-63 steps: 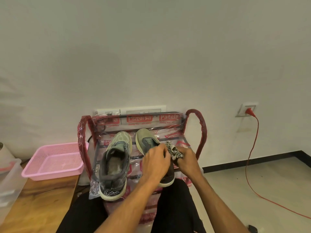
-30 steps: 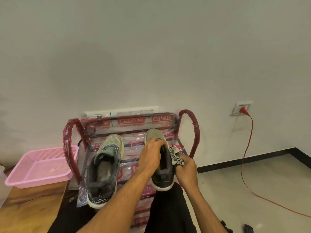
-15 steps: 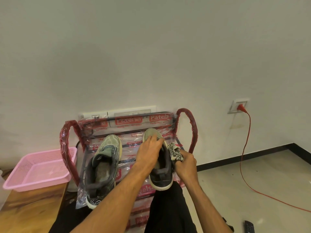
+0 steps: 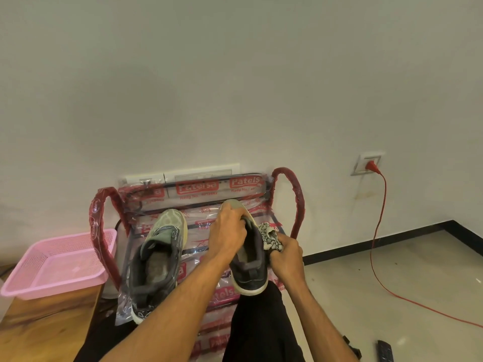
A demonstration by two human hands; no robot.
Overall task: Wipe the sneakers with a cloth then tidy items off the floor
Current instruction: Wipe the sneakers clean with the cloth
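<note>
Head view: left hand (image 4: 230, 231) clamped over the toe of one sneaker (image 4: 251, 267), steadying it over the rack (image 4: 298, 202), right hand (image 4: 286, 257) bunched round the cloth (image 4: 270, 237) pressed to its side for wiping, other sneaker (image 4: 159, 257) parked alongside, remote (image 4: 385, 351) on the floor (image 4: 392, 283) awaiting tidying.

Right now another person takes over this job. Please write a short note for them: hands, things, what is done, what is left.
Hands: left hand grips the held sneaker at its tongue; right hand holds the cloth against that sneaker's side.
Things: the other sneaker lies on the wrapped rack, no hand on it.
Done: wiping is under way; how far, I cannot tell.
Left: finish both sneakers, then pick the remote off the floor.
</note>
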